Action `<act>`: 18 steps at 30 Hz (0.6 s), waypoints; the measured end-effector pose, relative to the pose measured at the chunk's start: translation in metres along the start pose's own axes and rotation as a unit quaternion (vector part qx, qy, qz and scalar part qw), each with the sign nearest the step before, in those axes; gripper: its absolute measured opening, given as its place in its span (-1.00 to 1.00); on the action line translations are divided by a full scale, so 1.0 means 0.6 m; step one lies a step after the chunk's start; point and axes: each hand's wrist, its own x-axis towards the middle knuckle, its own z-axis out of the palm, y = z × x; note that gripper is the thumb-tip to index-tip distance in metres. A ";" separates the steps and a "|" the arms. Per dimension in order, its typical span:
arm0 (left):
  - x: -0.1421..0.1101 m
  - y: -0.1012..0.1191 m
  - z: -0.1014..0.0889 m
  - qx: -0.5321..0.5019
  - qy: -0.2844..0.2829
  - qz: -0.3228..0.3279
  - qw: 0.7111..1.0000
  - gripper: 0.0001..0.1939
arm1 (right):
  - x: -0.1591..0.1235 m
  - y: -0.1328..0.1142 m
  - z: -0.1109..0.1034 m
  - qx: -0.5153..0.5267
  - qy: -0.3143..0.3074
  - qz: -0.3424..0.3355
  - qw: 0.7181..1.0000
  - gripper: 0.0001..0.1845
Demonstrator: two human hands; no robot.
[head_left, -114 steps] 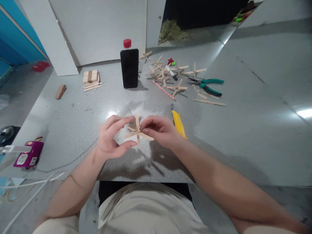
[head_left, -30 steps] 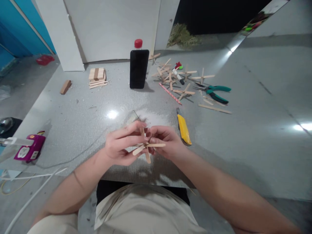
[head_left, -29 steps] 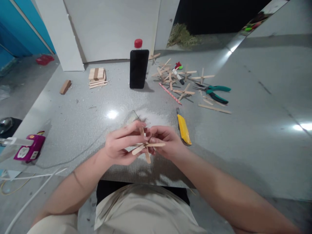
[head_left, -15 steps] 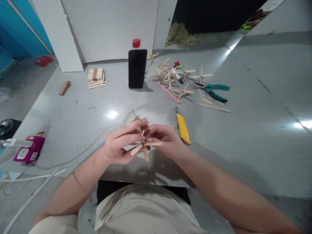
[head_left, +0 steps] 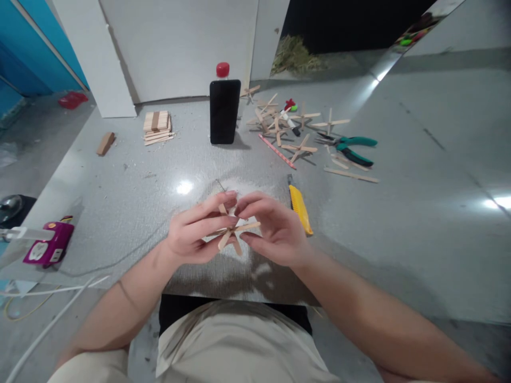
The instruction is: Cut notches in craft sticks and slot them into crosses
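My left hand (head_left: 195, 229) is closed on a star of crossed craft sticks (head_left: 229, 232), whose flat wooden arms spread out from one centre. Thumb and fingers pinch it on its left side, hiding part of it. Just right of the star, my right hand (head_left: 277, 229) has its thumb and fingers apart, curved around the tip of one stick; nothing shows between them. A yellow utility knife (head_left: 300, 210) lies beside my right hand. Beyond the hands, a thin wire-like piece (head_left: 220, 184) rests on the table.
A black phone (head_left: 224, 113) leans upright against a red-capped bottle (head_left: 222, 69). Stick stars (head_left: 300, 149) lie in a pile at back right, beside green-handled pliers (head_left: 353, 149). Bundled craft sticks (head_left: 157, 125) and a brown block (head_left: 106, 143) sit back left; a purple power socket (head_left: 50, 243) stands left.
My right fingers have come off the star and opened slightly to the right. The star, still in my left hand, has shifted a little left and up.
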 end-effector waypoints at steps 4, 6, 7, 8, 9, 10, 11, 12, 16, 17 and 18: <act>0.000 0.000 0.003 -0.009 0.001 -0.002 1.000 -0.63 | -0.003 0.000 0.001 -0.019 0.009 -0.021 1.000 -0.78; 0.001 0.000 0.004 -0.014 0.001 -0.004 1.000 -0.65 | -0.006 0.000 0.001 -0.014 0.014 -0.015 1.000 -0.79; 0.000 0.000 0.004 -0.016 0.000 -0.006 1.000 -0.66 | -0.007 0.000 0.001 -0.013 0.017 -0.011 1.000 -0.79; 0.000 0.000 0.005 -0.018 0.001 -0.009 1.000 -0.67 | -0.008 0.000 0.001 -0.012 0.020 -0.007 1.000 -0.79; -0.001 0.001 0.006 -0.018 0.002 -0.013 1.000 -0.68 | -0.008 -0.001 0.001 -0.011 0.024 -0.002 1.000 -0.79; -0.002 0.001 0.007 -0.018 0.004 -0.016 1.000 -0.68 | -0.009 -0.001 0.000 -0.010 0.028 0.004 1.000 -0.79; -0.003 0.001 0.007 -0.018 0.006 -0.020 1.000 -0.68 | -0.009 -0.001 0.000 -0.009 0.031 0.010 0.999 -0.79; -0.004 0.001 0.008 -0.016 0.007 -0.022 1.000 -0.69 | -0.010 -0.001 0.000 -0.010 0.034 0.016 0.999 -0.80; -0.003 0.001 0.007 -0.013 0.004 -0.022 1.000 -0.71 | -0.013 0.001 0.002 -0.028 0.055 0.049 0.997 -0.88; -0.002 0.001 0.007 -0.013 0.004 -0.021 1.000 -0.72 | -0.014 0.001 0.004 -0.035 0.063 0.058 0.996 -0.89; 0.000 0.000 0.007 -0.012 0.002 -0.022 1.000 -0.73 | -0.016 0.001 0.006 -0.042 0.073 0.068 0.994 -0.91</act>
